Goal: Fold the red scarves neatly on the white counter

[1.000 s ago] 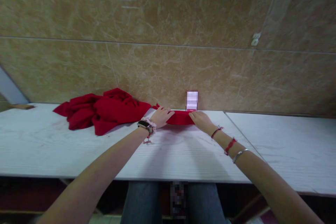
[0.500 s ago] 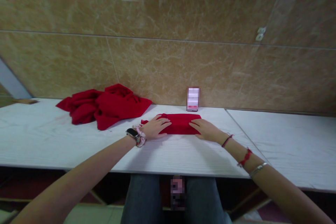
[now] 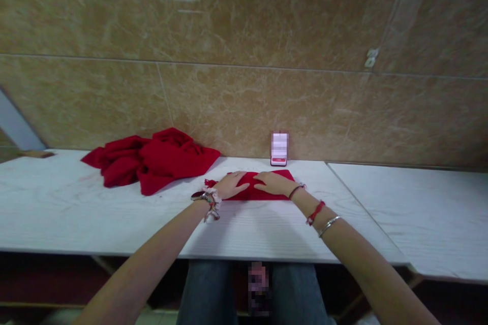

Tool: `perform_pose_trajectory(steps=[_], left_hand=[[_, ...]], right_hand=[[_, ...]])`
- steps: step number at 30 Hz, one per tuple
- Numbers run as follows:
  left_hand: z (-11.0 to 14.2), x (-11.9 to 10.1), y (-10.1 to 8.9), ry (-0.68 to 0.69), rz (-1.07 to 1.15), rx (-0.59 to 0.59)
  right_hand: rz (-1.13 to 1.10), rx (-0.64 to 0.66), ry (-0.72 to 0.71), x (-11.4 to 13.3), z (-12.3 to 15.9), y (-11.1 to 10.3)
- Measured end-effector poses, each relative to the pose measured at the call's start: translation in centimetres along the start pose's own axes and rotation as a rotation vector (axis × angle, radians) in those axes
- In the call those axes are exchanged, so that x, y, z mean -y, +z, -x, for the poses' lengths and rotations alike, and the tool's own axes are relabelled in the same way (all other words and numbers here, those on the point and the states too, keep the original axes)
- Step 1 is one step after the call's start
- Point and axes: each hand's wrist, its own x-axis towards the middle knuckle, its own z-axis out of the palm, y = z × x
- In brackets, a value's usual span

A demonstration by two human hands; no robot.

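A folded red cloth (image 3: 263, 194) lies as a flat, narrow rectangle on the white table, with a bit of fringe or string at its left end. My left hand (image 3: 231, 185) rests flat on the left part of the cloth, fingers stretched out. On the middle and right part lies my right hand (image 3: 272, 184), also with fingers extended and palm down. The fingertips of both hands are close together, a small gap between them. Parts of the cloth are hidden under the hands.
A crumpled heap of red cloth (image 3: 163, 160) sits at the left against the tan marbled wall (image 3: 244, 101). A phone (image 3: 279, 150) with a lit screen leans on the wall behind the folded cloth. A seam crosses the white table (image 3: 114, 223) at the right.
My right hand has slid left across the cloth toward its middle. My left hand has shifted slightly to the right. The view has tilted up a little.
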Motion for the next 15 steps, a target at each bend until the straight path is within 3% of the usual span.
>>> perform_pose_trajectory(steps=[5, 15], left_hand=[[1.7, 2.2, 0.3, -0.055, 0.11, -0.022], [3.8, 3.9, 0.6, -0.098, 0.193, -0.15]], right_hand=[[0.091, 0.018, 0.021, 0.5, -0.2, 1.1], [0.2, -0.165, 0.102, 1.2, -0.3, 4.2]])
